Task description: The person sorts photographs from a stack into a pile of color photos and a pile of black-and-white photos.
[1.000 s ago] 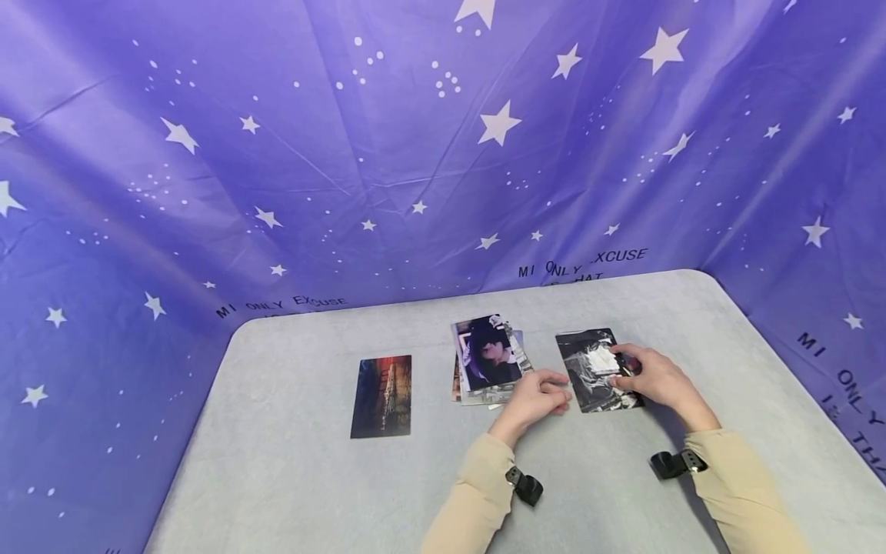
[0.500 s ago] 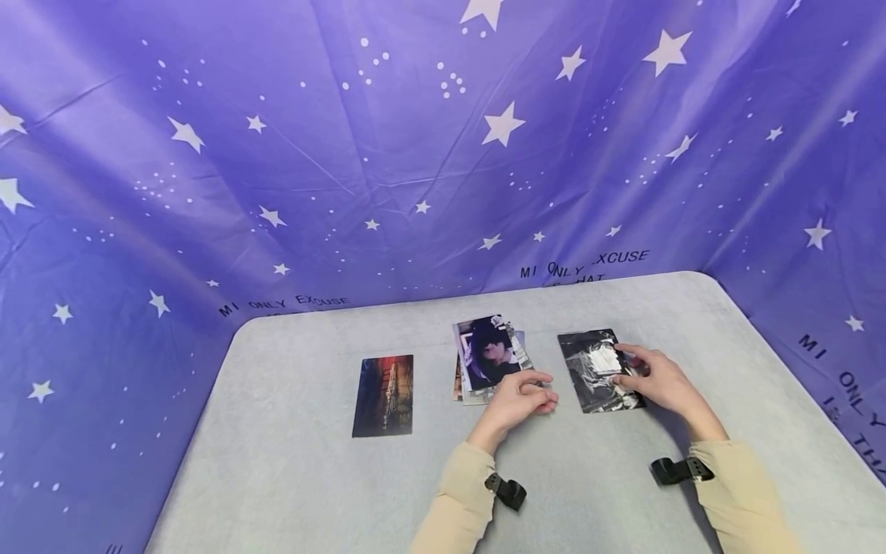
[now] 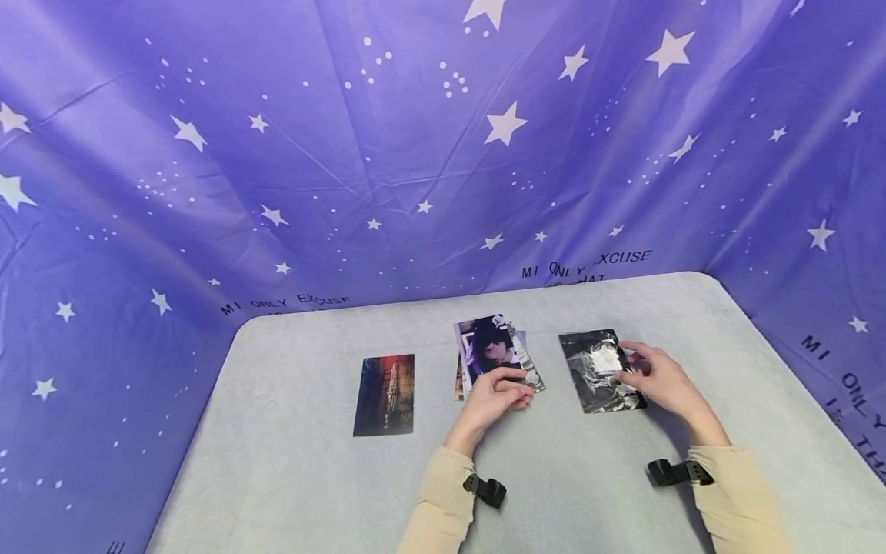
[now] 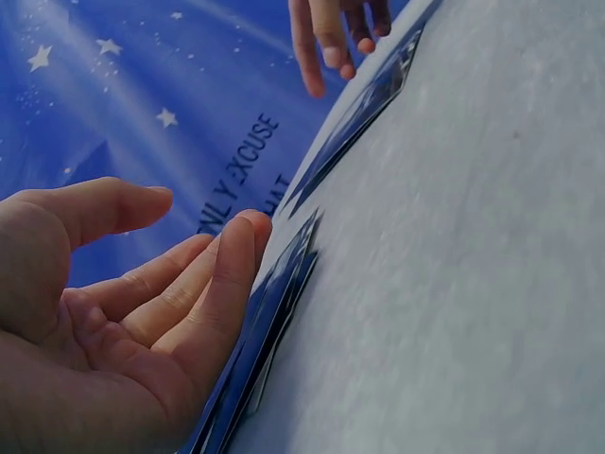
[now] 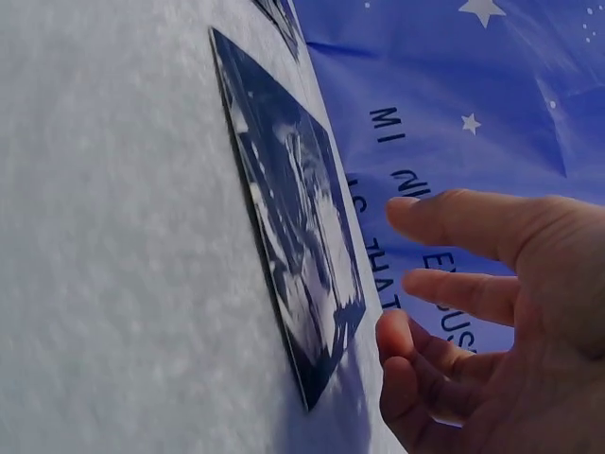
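- Shifting leftward over the past second, the left hand [image 3: 487, 404] had come from the gap right of the card pile [image 3: 490, 346] to lie over the pile's near edge.
- Left grip: the thumb stood apart from loosely bent fingers and nothing was pinched; whether a fingertip touched the pile could not be told.
- Right hand [image 3: 661, 381]: it was poised right of the pile, at the silver-and-black card [image 3: 587, 385], and had drawn back slightly toward the side farther from the pile. Its digits were spread with nothing between them; the right wrist view suggested that they were clear of the card.
- Card pile: several pictures lay unevenly stacked, a purple-toned one uppermost, on the grey table [image 3: 277, 492].
- Silver-and-black card: it lay flat to the pile's right, apart from it, its place unchanged.
- Dark card with a red upper part [image 3: 384, 396]: it lay flat to the pile's left, untouched.
- Significance: with both hands unladen and the left now nearest the pile, the handling was judged to be between holds.
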A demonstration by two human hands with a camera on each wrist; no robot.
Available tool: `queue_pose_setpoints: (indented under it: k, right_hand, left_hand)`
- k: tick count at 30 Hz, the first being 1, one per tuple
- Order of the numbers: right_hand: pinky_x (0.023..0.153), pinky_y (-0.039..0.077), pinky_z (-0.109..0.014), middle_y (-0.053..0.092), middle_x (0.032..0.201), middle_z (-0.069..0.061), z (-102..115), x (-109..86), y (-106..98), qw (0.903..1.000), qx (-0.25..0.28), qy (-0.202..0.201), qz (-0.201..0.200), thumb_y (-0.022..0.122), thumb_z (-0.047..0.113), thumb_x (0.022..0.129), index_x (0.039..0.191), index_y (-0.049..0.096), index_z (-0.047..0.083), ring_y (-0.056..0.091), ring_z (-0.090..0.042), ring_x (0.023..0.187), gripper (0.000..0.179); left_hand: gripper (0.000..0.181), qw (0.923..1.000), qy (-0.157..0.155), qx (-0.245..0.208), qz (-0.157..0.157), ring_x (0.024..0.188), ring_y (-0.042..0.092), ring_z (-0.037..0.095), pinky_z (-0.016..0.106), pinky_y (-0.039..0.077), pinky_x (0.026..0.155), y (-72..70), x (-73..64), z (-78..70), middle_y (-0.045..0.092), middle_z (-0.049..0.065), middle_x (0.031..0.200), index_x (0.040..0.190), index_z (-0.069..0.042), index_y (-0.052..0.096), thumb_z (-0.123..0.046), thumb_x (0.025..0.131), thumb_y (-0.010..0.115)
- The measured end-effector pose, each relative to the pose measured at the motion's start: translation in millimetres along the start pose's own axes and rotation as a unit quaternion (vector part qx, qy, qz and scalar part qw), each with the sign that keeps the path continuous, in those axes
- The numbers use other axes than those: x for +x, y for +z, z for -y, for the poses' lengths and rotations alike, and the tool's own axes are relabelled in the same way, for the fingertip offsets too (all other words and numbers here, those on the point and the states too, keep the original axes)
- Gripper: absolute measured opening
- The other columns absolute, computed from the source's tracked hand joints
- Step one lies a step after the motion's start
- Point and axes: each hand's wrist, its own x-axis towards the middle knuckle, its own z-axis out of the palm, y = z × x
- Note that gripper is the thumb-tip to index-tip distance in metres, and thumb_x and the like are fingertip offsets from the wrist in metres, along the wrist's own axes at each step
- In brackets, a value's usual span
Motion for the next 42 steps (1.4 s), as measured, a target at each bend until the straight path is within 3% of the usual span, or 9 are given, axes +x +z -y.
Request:
queue_pose_setpoints:
  k: [6, 13, 20, 26, 33, 38, 42]
  right_hand:
    - [0.061, 0.042, -0.028, 0.06, 0.099, -0.02, 10, 2.2, 9, 0.9998, 0.016, -0.011, 0.005, 0.072, 0.011, 0.084, 0.128, 0.052, -0.01, 0.048, -0.014, 0.071, 0.054]
    - [0.067, 0.045, -0.031, 0.06, 0.097, -0.017, 22, 6.3, 22, 0.9988, 0.036, -0.031, 0.011, 0.072, 0.01, 0.084, 0.127, 0.054, -0.009, 0.053, -0.019, 0.078, 0.051]
    - [0.069, 0.047, -0.032, 0.061, 0.101, -0.018, 33, 11.2, 34, 0.9976, 0.051, -0.047, 0.007, 0.072, 0.01, 0.084, 0.125, 0.055, -0.008, 0.056, -0.016, 0.078, 0.048]
    - [0.07, 0.048, -0.032, 0.063, 0.095, -0.014, 42, 14.4, 44, 0.9965, 0.064, -0.05, 0.022, 0.072, 0.009, 0.084, 0.127, 0.055, -0.008, 0.059, -0.015, 0.076, 0.049]
    - [0.072, 0.05, -0.031, 0.061, 0.105, -0.021, 49, 19.5, 57, 0.9947, 0.084, -0.055, 0.025, 0.072, 0.004, 0.082, 0.126, 0.056, -0.008, 0.06, -0.018, 0.08, 0.048]
    - [0.076, 0.05, -0.036, 0.062, 0.104, -0.018, 56, 24.2, 65, 0.9935, 0.09, -0.058, 0.038, 0.073, 0.008, 0.082, 0.127, 0.056, -0.006, 0.061, -0.02, 0.082, 0.05]
    - [0.073, 0.05, -0.032, 0.062, 0.107, -0.021, 62, 28.6, 71, 0.9908, 0.109, -0.06, 0.054, 0.072, 0.006, 0.083, 0.129, 0.054, -0.008, 0.061, -0.022, 0.084, 0.052]
  left_hand:
    - [0.032, 0.9999, 0.002, -0.007, -0.012, 0.08, 0.067, 0.019, 0.03, 0.056, 0.076, -13.6, -5.7, -3.3, 0.066, 0.031, 0.098, 0.12, 0.016, 0.054, 0.011, 0.088, 0.054]
    - [0.033, 0.9996, 0.007, -0.014, -0.022, 0.082, 0.067, 0.019, 0.029, 0.055, 0.077, -30.5, -10.1, -2.2, 0.065, 0.032, 0.101, 0.122, 0.017, 0.051, 0.011, 0.09, 0.054]
    - [0.035, 0.999, 0.012, -0.022, -0.038, 0.078, 0.065, 0.012, 0.027, 0.055, 0.077, -46.4, -12.7, -0.7, 0.065, 0.03, 0.101, 0.124, 0.018, 0.049, 0.011, 0.09, 0.053]
    - [0.037, 0.9983, 0.01, -0.03, -0.048, 0.079, 0.065, 0.013, 0.028, 0.054, 0.078, -60.1, -16.7, -2.3, 0.066, 0.028, 0.101, 0.125, 0.018, 0.047, 0.011, 0.09, 0.053]
    - [0.038, 0.9977, 0.012, -0.024, -0.062, 0.08, 0.065, 0.013, 0.028, 0.054, 0.079, -72.4, -20.5, -6.9, 0.062, 0.033, 0.106, 0.127, 0.018, 0.047, 0.01, 0.09, 0.054]
    - [0.039, 0.9972, 0.01, -0.015, -0.072, 0.081, 0.064, 0.012, 0.032, 0.054, 0.082, -78.5, -21.1, -8.8, 0.063, 0.032, 0.107, 0.128, 0.016, 0.047, 0.008, 0.091, 0.057]
    - [0.039, 0.9965, 0.014, -0.002, -0.082, 0.085, 0.065, 0.015, 0.037, 0.053, 0.085, -83.5, -21.1, -9.5, 0.064, 0.028, 0.105, 0.127, 0.015, 0.048, 0.005, 0.091, 0.059]
